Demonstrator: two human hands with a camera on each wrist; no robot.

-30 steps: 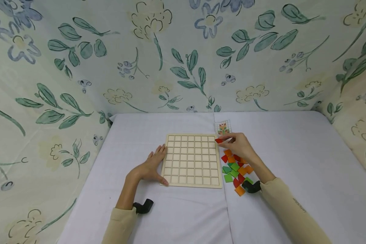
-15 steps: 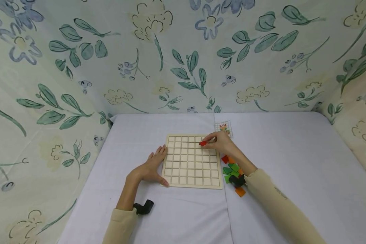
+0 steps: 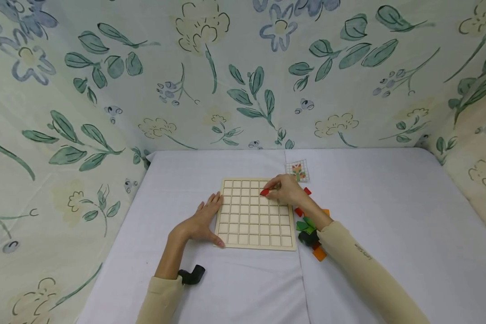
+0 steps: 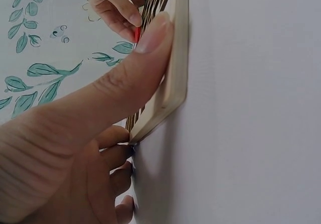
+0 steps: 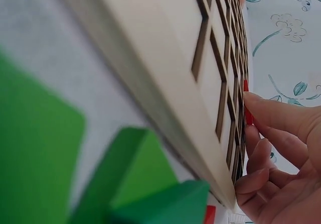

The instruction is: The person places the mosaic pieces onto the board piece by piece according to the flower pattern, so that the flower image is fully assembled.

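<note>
Over the far half of the grid board (image 3: 243, 219), right of its middle, our right hand (image 3: 284, 191) pinches a red piece (image 3: 264, 192). Our left hand (image 3: 197, 225) rests spread against the board's left edge and near corner. We judge the piece light, stiff, perhaps slick, best held by opposite edges.

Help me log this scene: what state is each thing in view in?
Wooden board: flat, visible cells unfilled
Left hand: thumb and fingers spread, touching the wooden board
Red piece: at the board, seating unclear
Right hand: pinching the red piece
Loose pieces: scattered, partly hidden
Pattern card: flat, face up
White cloth: creased
</note>
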